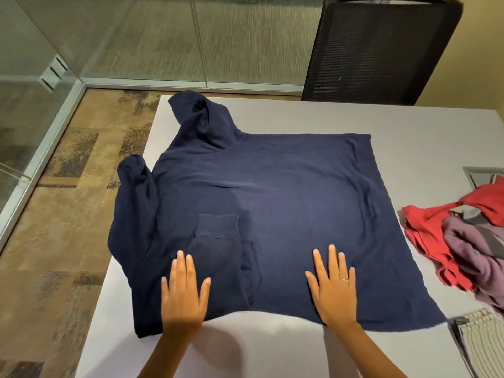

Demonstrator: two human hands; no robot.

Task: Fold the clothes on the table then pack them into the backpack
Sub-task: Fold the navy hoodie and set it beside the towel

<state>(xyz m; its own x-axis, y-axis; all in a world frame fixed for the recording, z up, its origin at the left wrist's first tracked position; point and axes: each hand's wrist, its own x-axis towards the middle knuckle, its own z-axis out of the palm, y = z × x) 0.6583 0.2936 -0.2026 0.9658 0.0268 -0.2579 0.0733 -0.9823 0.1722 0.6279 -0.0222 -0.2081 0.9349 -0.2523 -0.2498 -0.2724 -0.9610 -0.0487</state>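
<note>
I see my left hand and right hand lying flat, fingers straight and spread wide, pressing the near edge of the dark blue sweater. It lies spread on the table, one sleeve folded across it. Red and purple clothes sit at the right.

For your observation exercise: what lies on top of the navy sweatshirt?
One folded-in sleeve and both flat hands, left hand and right hand, rest on the navy sweatshirt. Anything beneath it is covered.
</note>
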